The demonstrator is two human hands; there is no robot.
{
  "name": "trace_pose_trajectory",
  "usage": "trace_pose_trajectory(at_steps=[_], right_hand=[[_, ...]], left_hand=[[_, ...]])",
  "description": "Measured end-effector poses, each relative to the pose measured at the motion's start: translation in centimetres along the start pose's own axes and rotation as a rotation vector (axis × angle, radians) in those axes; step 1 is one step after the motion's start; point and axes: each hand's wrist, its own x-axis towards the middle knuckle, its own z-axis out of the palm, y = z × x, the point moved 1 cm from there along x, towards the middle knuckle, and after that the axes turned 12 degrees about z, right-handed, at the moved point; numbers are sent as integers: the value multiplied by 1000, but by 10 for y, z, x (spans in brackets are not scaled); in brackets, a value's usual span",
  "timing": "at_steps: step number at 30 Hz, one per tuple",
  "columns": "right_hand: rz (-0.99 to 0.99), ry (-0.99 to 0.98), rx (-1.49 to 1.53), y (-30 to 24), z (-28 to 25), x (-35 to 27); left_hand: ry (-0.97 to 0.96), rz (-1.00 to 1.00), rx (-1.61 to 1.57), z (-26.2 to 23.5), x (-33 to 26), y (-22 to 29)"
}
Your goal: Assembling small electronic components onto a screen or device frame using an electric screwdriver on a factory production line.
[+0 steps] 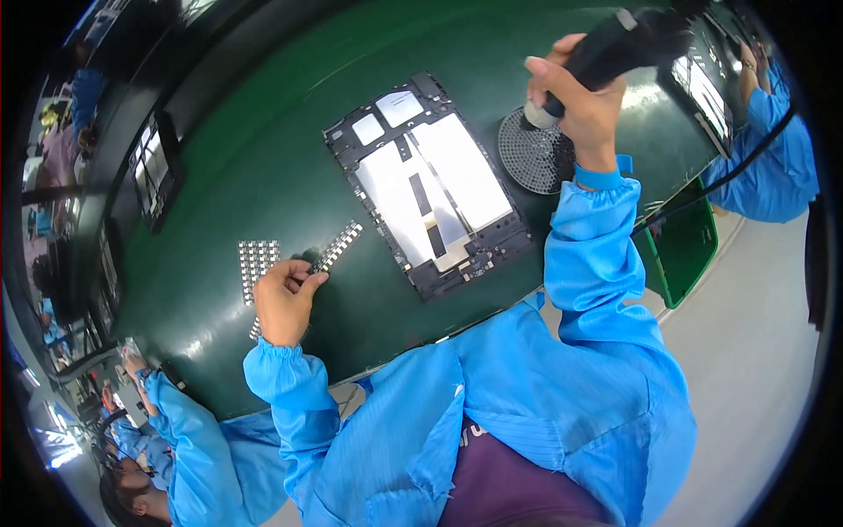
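My left hand [285, 297] pinches a narrow strip of small black-and-white pieces [339, 246] near its lower end. A sheet of similar pieces [258, 263] lies on the table, partly behind that hand. To the right is a flat device with its inside exposed [428, 180], with silver panels in a black frame; neither hand touches it. My right hand [587, 104] is wrapped around a thick black hand tool [606, 48], whose far end is blurred. Just below that hand sits a round grey perforated dish [531, 156], partly covered by the hand and a pale rounded piece.
The green tabletop [290, 158] bears similar devices, one at the left edge [155, 169] and one at the right [702, 98]. A green bin [685, 250] stands below the table at right. A dark cable [746, 162] runs there. Co-workers in blue sleeves [198, 439] sit on both sides.
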Motion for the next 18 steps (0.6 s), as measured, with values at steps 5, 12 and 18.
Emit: trace_pose_trajectory(at_steps=[5,12,18], right_hand=[[-20,-86,-61,9,-1,3],[-7,-106,-77,9,3,0],[-9,-117,-70,14,6,1]], left_hand=[[-67,112,128,-4,2,6],[-15,-97,-409,-1,-1,-15],[-85,-109,-401,-1,3,-20]])
